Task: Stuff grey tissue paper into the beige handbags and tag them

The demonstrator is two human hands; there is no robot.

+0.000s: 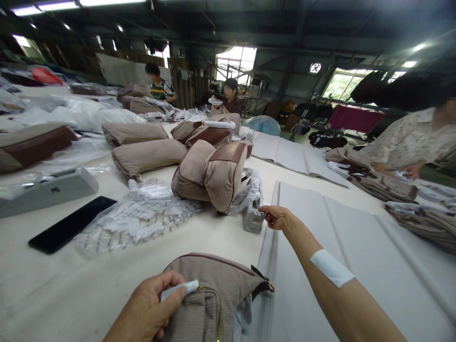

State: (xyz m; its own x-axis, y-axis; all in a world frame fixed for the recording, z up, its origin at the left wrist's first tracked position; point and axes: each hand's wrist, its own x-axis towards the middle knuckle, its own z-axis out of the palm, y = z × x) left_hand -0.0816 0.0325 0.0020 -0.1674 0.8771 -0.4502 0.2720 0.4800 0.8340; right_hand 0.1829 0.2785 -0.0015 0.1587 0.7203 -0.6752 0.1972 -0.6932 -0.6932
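A beige corduroy bag (213,299) with a brown strap and gold zipper lies at the table's near edge. My left hand (149,308) rests on it, fingers pinched on a small white paper tag (180,289). My right hand (276,217) reaches forward across a sheet of grey tissue paper (338,237), its fingers curled at a small grey device (252,218) that stands beside a pile of finished bags (213,173). A white patch sits on my right forearm.
A black phone (71,224) and a clear packet of paper tags (138,218) lie at left, a white tool (50,190) behind them. More bags and plastic wrap cover the far table. A person at right handles striped bags; two others sit at the back.
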